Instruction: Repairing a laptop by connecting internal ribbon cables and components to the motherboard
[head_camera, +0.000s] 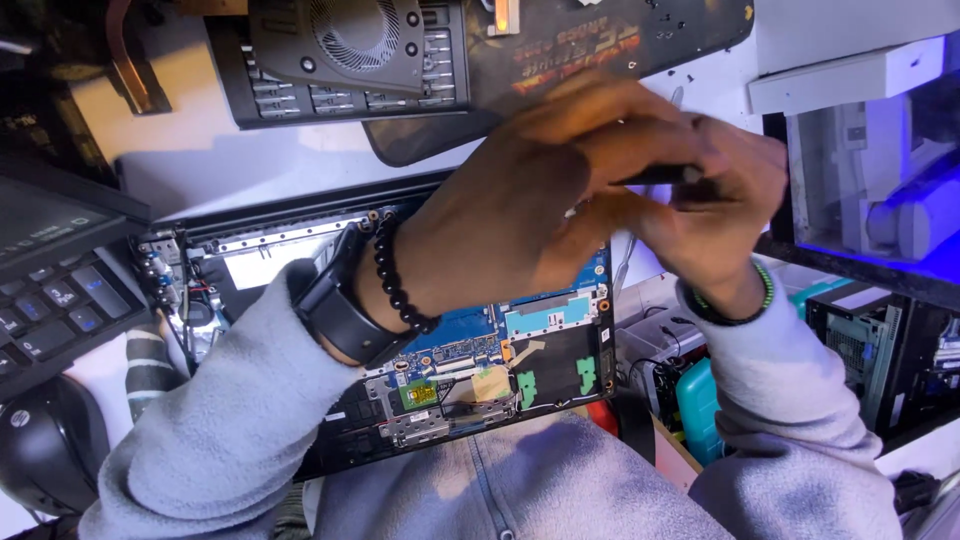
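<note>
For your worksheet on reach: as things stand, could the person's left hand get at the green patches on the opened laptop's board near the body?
Probably yes. The left hand hovers above the opened laptop, busy with a dark tool alongside the right hand. The green patches lie uncovered below; only the tool occupies it.

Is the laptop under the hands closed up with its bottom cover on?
No: the laptop lies open-bottomed, its blue circuit board bare beneath both hands, which together grip a slim dark tool.

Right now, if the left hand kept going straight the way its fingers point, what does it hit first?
The left hand points rightward, fingers already meeting the right hand around a thin dark tool. Going on, it would press into that hand first. Beyond lies a white housing, but depth is unclear.
</note>
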